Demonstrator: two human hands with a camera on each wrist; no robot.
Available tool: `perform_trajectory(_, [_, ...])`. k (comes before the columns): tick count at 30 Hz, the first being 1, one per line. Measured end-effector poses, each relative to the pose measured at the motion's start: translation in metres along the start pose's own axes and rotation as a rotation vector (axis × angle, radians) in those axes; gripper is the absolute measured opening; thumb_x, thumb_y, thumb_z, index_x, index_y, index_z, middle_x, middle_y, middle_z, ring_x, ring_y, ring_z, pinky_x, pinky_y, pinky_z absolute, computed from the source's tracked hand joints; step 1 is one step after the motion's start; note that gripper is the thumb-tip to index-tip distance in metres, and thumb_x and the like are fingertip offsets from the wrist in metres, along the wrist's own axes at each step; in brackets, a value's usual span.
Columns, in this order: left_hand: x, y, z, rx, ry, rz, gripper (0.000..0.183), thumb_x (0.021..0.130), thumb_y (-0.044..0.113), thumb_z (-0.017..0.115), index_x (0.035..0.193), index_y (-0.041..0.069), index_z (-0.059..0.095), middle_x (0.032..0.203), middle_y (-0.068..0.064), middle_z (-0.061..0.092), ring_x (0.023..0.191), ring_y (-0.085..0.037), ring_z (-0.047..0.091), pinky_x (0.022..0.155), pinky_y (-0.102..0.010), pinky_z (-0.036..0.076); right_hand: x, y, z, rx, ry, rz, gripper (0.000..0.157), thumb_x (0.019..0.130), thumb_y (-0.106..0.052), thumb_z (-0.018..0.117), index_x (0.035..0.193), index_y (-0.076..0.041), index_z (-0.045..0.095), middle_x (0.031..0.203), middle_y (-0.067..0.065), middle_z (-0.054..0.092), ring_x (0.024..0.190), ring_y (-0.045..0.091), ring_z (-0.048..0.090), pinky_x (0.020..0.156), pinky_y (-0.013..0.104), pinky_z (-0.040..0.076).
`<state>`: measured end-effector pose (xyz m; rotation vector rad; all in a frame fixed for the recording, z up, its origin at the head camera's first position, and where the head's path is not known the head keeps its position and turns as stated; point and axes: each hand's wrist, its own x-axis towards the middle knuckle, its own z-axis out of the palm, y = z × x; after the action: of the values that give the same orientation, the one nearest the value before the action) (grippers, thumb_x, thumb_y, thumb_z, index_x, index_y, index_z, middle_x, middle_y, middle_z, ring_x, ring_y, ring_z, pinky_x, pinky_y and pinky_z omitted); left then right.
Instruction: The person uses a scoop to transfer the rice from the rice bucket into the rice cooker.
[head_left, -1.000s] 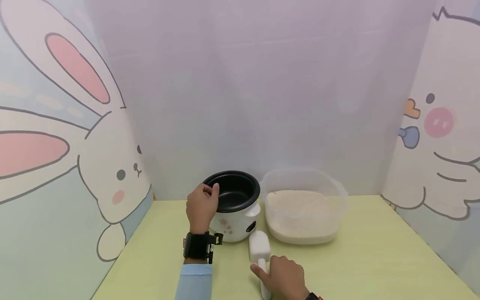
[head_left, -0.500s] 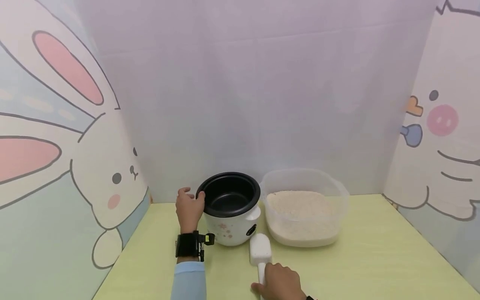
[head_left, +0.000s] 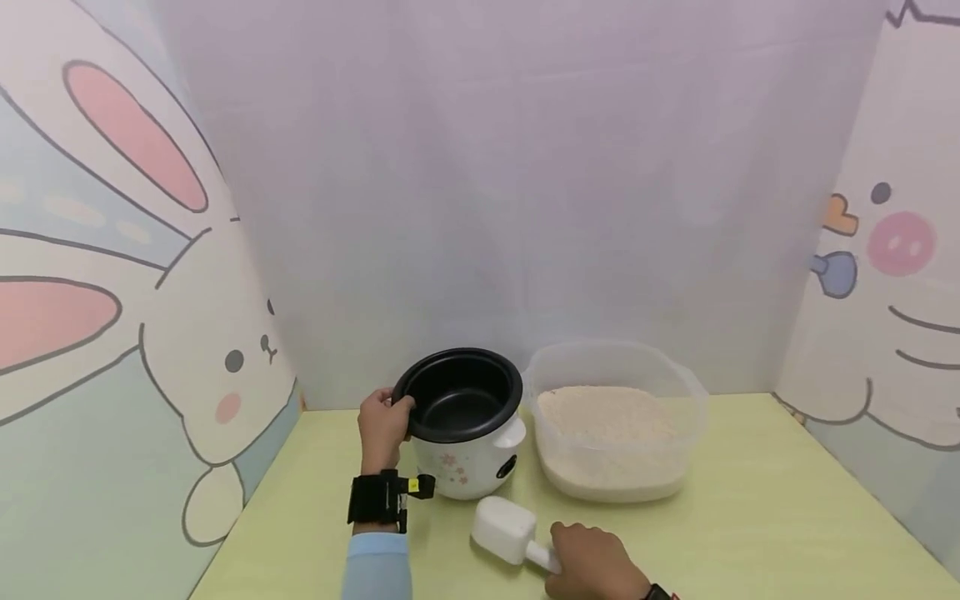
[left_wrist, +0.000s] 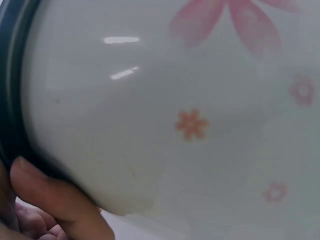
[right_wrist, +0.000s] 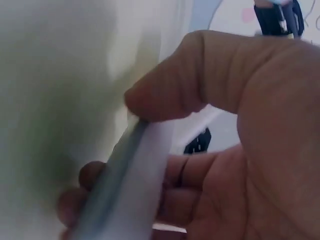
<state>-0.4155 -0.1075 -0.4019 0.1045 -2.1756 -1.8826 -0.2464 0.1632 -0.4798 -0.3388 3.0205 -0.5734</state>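
Observation:
A white rice cooker (head_left: 468, 468) with pink flowers stands lidless near the back of the table, its black inner pot (head_left: 457, 408) open to view. My left hand (head_left: 382, 427) grips its left side at the dark rim. In the left wrist view, the thumb (left_wrist: 55, 200) lies against that rim, close up to the flowered wall (left_wrist: 150, 140). Lower right, my right hand (head_left: 595, 560) holds a white scoop (head_left: 504, 529) by its handle, bowl pointing left. The right wrist view shows thumb and fingers wrapped round the handle (right_wrist: 135, 180), somewhat blurred.
A clear plastic box (head_left: 696, 400) with pale, rice-like grain (head_left: 600, 414) stands right of the cooker. The yellow-green table (head_left: 765, 517) meets a plain curtain (head_left: 600, 167) behind. Cartoon-printed panels (head_left: 195, 350) close off both sides.
The left hand has come down from over the pot's left edge onto the rim. The right hand has taken the scoop's handle and swung it, so the bowl moved from pointing away to pointing left.

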Motion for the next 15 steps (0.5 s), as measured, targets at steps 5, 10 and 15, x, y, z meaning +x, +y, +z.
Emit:
perform_trajectory(5, [0.0, 0.0, -0.004, 0.009, 0.024, 0.013, 0.039, 0.089, 0.01, 0.063, 0.125, -0.006, 0.063, 0.092, -0.016, 0.058, 0.054, -0.017, 0.055, 0.045, -0.024, 0.046, 0.004, 0.006, -0.012, 0.012, 0.043, -0.084, 0.016, 0.084, -0.007, 0.066, 0.083, -0.016, 0.052, 0.071, -0.005, 0.047, 0.059, 0.014, 0.041, 0.051, 0.033, 0.034])
perform_trajectory(10, [-0.001, 0.001, -0.001, 0.006, 0.032, 0.008, 0.038, 0.089, 0.01, 0.063, 0.123, -0.006, 0.063, 0.092, -0.015, 0.058, 0.054, -0.017, 0.055, 0.044, -0.024, 0.047, 0.002, 0.005, -0.032, 0.014, 0.092, -0.191, 0.027, 0.081, 0.004, 0.059, 0.077, -0.022, 0.05, 0.067, -0.009, 0.04, 0.059, 0.009, 0.034, 0.053, 0.028, 0.031])
perform_trajectory(15, [-0.003, -0.001, 0.002, 0.008, 0.038, 0.006, 0.036, 0.089, 0.01, 0.063, 0.121, -0.006, 0.064, 0.087, -0.013, 0.057, 0.051, -0.015, 0.052, 0.043, -0.024, 0.045, 0.0, 0.001, -0.061, 0.189, 0.116, -0.371, 0.028, 0.091, 0.001, 0.059, 0.08, -0.023, 0.052, 0.069, -0.015, 0.039, 0.061, 0.001, 0.036, 0.055, 0.022, 0.035])
